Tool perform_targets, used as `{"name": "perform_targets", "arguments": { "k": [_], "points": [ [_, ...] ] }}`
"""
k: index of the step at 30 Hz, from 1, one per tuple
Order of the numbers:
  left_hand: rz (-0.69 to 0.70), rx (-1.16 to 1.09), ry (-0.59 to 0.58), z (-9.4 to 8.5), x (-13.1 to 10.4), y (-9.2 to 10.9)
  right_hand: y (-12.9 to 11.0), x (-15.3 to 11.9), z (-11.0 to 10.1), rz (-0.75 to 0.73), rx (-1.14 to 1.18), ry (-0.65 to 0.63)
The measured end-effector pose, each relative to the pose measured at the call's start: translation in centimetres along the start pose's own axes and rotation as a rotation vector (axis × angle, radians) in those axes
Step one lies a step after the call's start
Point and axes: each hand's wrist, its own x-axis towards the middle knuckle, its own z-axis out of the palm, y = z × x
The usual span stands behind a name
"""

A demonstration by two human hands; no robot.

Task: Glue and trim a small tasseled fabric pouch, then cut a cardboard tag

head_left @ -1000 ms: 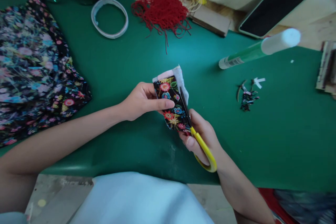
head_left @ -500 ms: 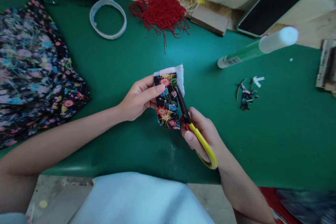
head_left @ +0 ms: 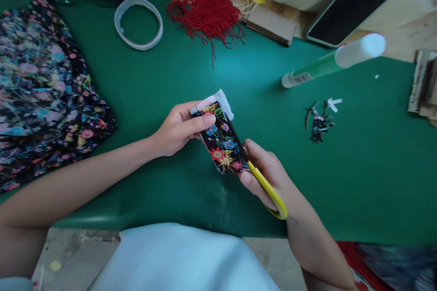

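My left hand [head_left: 179, 128] pinches a small piece of black floral fabric [head_left: 222, 144], thumb on top and fingers behind. A pale layer [head_left: 223, 103] sticks out past its far edge and its right side. In my right hand [head_left: 261, 170] are scissors [head_left: 269, 191] with yellow handles and dark blades. The blades lie along the right long edge of the fabric piece, touching it. Whether they are fully closed there I cannot tell.
On the green tabletop [head_left: 164, 191] lie a larger floral cloth [head_left: 44, 95], a tape roll [head_left: 118, 16], red cords [head_left: 211, 13] and fabric scraps [head_left: 319, 125]. A glue stick [head_left: 317, 67] is at right, with a dark-screened device [head_left: 362, 4] behind.
The fabric piece has tilted, its lower end swinging right toward my right hand. The scissor blades now lie further along its right edge, nearly parallel to it.
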Motion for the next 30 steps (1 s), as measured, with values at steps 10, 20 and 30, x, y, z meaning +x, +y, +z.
{"name": "perform_targets", "arguments": {
  "k": [10,20,30],
  "points": [
    [0.024,0.061,-0.029,-0.31,-0.03,-0.44,-0.13,-0.22,-0.35,0.073,0.026,-0.070],
    [0.044,0.105,-0.074,-0.73,-0.17,-0.88,-0.74,-0.66,-0.14,0.102,0.050,-0.113],
    [0.037,0.045,-0.175,-0.15,-0.41,-0.16,-0.42,-0.23,-0.50,0.050,0.046,-0.190]
  ]
}}
